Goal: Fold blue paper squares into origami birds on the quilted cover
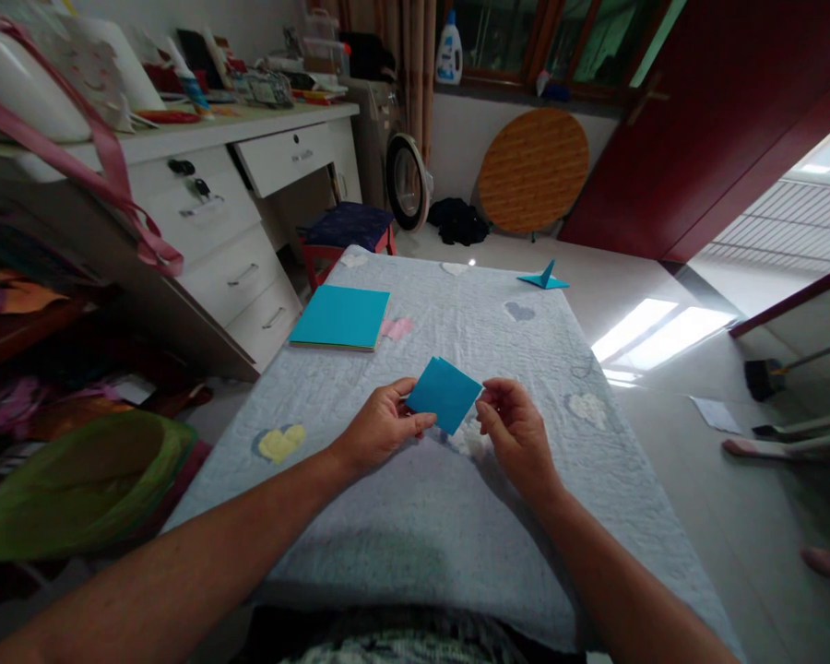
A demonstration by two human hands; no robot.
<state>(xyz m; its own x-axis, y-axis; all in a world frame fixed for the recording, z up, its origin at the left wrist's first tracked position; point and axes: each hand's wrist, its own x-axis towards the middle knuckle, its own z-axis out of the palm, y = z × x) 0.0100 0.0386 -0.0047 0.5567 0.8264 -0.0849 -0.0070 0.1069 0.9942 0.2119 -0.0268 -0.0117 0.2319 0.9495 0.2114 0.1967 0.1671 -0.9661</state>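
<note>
A small folded square of blue paper (445, 395) is held up above the cloth-covered table, turned so that it looks like a diamond. My left hand (385, 420) pinches its left and lower edge, thumb in front and fingers behind. Close by its right corner is my right hand (513, 426), with curled fingers and the thumb near the index finger; whether it touches the paper is hard to see. A stack of blue paper sheets (341, 316) lies at the table's far left. Near the far right corner rests a folded blue paper figure (546, 277) with a raised point.
A pale quilted cloth (415, 544) with heart patches covers the table. To the left stand a white desk (214, 221) and a green-lined bin (89, 480). Beyond the table are a stool (349, 226), an open washing machine door (408, 183) and a round wooden tabletop (534, 171).
</note>
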